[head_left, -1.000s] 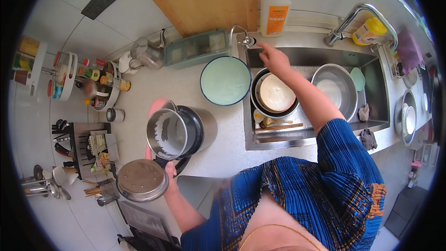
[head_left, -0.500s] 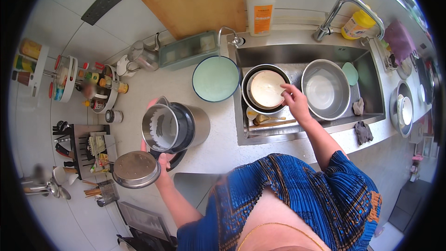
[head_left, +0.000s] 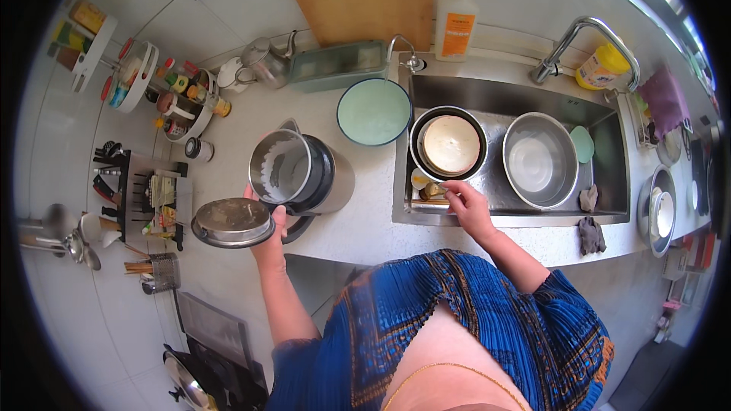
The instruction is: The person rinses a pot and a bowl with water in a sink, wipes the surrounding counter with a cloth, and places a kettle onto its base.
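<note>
My left hand point(head_left: 270, 247) is closed on a round metal lid point(head_left: 232, 217), dull and stained on top. Right behind the lid, a steel pot point(head_left: 344, 183) with a dark collar and an open mouth leans toward me, white residue coating its inside wall. How much of the pot my left fingers touch is hidden. Over the sink's near left corner, my right hand point(head_left: 468, 209) has its fingertips pinched together at the small utensils point(head_left: 432, 192) there. What they grip is too small to tell. Just beyond, a cream bowl point(head_left: 451, 143) is nested in a dark-lined pot point(head_left: 420, 123).
A steel basin point(head_left: 539, 160) with water stands in the sink point(head_left: 601, 213)'s right part. The pale green bowl point(head_left: 373, 110) sits left of the sink under a thin tap. A larger faucet point(head_left: 586, 24) arches behind. Grey cloths point(head_left: 592, 236) lie at the front edge. A knife rack point(head_left: 145, 198) stands left.
My right hand has moved from the cream bowl down to the utensils in the near corner. My left hand still holds the lid, now tilted flatter. The whole view has shifted slightly.
</note>
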Demonstrator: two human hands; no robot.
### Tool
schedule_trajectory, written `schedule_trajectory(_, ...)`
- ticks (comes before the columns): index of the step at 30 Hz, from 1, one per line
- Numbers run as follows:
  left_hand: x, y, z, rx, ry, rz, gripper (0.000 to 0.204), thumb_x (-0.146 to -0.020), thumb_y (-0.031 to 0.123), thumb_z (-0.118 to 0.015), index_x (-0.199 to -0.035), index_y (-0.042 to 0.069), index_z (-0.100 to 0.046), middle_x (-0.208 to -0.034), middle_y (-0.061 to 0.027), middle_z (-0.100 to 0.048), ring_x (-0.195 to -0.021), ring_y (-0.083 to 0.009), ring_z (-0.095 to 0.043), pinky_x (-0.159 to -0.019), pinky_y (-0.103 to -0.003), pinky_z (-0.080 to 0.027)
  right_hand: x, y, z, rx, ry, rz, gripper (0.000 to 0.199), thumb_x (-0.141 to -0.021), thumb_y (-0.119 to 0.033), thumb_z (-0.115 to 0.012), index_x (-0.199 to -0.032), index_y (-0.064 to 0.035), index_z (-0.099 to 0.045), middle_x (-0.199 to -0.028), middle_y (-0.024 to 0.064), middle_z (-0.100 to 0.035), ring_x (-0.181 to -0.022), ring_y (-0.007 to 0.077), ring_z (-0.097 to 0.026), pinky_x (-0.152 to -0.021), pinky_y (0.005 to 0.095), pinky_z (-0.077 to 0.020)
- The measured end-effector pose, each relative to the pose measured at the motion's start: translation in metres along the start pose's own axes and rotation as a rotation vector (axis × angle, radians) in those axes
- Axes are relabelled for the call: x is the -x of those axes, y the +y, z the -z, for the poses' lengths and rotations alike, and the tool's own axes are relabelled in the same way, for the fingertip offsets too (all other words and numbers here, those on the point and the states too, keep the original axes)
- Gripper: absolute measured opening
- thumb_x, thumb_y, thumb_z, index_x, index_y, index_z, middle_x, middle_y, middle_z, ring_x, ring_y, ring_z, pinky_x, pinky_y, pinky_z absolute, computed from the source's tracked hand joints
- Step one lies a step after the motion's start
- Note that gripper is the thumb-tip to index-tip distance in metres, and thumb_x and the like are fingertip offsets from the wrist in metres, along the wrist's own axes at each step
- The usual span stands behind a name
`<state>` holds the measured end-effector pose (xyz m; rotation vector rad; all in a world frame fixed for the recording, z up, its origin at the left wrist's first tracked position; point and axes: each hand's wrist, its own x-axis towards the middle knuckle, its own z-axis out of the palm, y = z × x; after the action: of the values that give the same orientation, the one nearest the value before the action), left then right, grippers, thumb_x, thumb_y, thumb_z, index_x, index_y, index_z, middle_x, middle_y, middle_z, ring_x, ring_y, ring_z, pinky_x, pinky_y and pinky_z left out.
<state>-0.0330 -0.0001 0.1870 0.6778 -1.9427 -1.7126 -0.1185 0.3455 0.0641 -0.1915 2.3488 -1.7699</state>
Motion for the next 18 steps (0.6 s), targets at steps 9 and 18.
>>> schedule_trajectory(9,0.003,0.001,0.007,-0.050,-0.061,0.055,0.082,-0.078,0.010,-0.073,-0.148,0.004,-0.033,-0.129,-0.0061,-0.056,-0.064,-0.0067,-0.050,-0.049,-0.020,-0.036,0.013,-0.008,-0.006,0.000,-0.073,0.003,0.018,-0.092,-0.003,-0.059,-0.109,-0.0028,-0.065,-0.094,0.0079,-0.067,-0.065,0.0128,-0.063,-0.058,0.0254,-0.0505)
schedule_trajectory(18,0.004,-0.006,0.020,-0.106,-0.141,-0.047,0.075,-0.072,0.014,-0.075,-0.138,0.000,-0.041,-0.126,-0.0066,-0.047,-0.112,-0.0190,-0.049,-0.092,-0.032,-0.043,0.022,-0.006,0.005,-0.008,-0.060,-0.083,0.018,-0.093,-0.004,-0.058,-0.109,-0.0023,-0.065,-0.089,0.0077,-0.065,-0.066,0.0118,-0.063,-0.061,0.0252,-0.0551)
